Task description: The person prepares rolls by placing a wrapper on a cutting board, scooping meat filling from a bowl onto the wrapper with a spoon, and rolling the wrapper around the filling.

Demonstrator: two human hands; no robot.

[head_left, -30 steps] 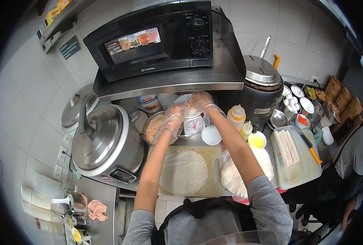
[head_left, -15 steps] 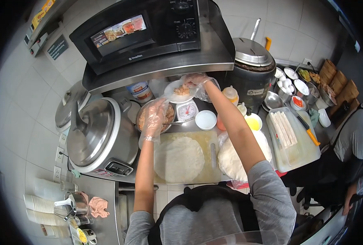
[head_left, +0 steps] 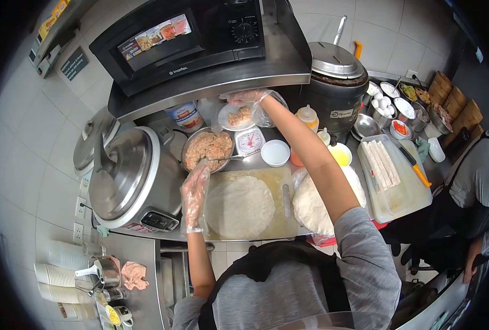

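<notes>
My left hand [head_left: 194, 192], in a clear plastic glove, is beside the lower rim of a metal bowl [head_left: 229, 147], its fingers loosely extended and nothing visible in them. Orange-pink filling [head_left: 207, 147] and a spoon [head_left: 236, 157] are in the bowl. A small portion of filling [head_left: 240, 116] lies on a white plate [head_left: 225, 122] on the kitchen scale [head_left: 250, 142]. My gloved right hand [head_left: 248, 98] reaches over the plate's far edge, just under the shelf; its fingertips are unclear. A flat dough round [head_left: 243, 206] lies on the cutting board [head_left: 274, 177].
A microwave [head_left: 178, 71] stands on the steel shelf [head_left: 217, 98]. Large cookers [head_left: 137, 170] [head_left: 338, 91] flank the work area. To the right are dough [head_left: 310, 206], squeeze bottles [head_left: 307, 116], white rolls [head_left: 380, 165] and a knife [head_left: 417, 169]. A person [head_left: 478, 170] stands far right.
My left hand has moved from above the bowl down to its near side. My right hand has shifted left over the plate's far edge. The plate with filling is now uncovered. The view has shifted.
</notes>
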